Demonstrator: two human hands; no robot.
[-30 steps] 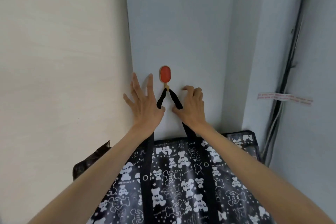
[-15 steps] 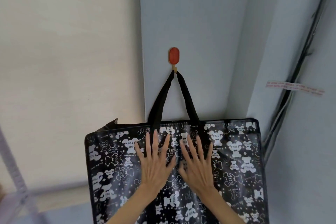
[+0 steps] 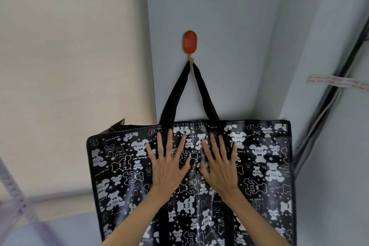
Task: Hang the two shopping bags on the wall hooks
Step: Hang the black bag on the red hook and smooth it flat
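Note:
A black shopping bag (image 3: 263,166) printed with white bears hangs by its black handles (image 3: 180,94) from a red oval wall hook (image 3: 190,42) on the pale blue wall. My left hand (image 3: 168,164) lies flat on the bag's front, fingers spread, holding nothing. Beside it, my right hand (image 3: 218,164) rests flat on the bag in the same way. Both hands are well below the hook. Only one bag and one hook are in sight.
A cream panel (image 3: 69,66) fills the left side. Dark cables (image 3: 329,102) run down the corner at the right, crossed by a strip of printed tape (image 3: 335,82). A grey metal rack post (image 3: 14,195) slants at the lower left.
My hands dropped from the handles at the hook and flattened onto the bag's front. The bag now hangs from the hook on its own. Over the last half second they barely moved.

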